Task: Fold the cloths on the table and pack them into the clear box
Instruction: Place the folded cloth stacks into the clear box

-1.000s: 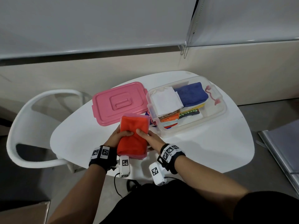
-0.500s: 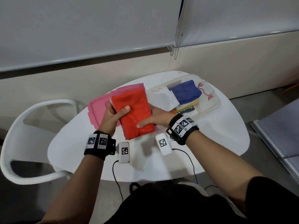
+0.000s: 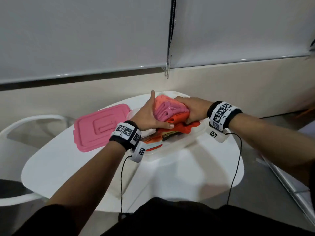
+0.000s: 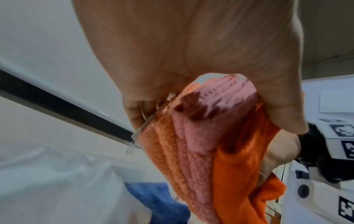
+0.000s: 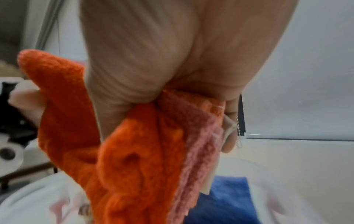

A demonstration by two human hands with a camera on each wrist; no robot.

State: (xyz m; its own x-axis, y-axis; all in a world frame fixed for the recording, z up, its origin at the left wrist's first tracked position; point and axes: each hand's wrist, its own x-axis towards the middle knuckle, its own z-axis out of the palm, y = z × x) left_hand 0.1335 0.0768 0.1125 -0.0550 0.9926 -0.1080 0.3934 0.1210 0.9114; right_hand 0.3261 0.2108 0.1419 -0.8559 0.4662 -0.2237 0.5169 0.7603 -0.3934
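Both hands, left hand [image 3: 148, 116] and right hand [image 3: 193, 109], clamp the folded orange-and-pink terry cloth bundle [image 3: 172, 114] just above the clear plastic box [image 3: 184, 142]; lowering it flat should keep folds intact.

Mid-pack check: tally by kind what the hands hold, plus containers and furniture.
Orange-and-pink cloth bundle, held by left hand and right hand: 1
Clear box: 1
Pink lid: 1
Table: 1
Chair: 1
Total: 5
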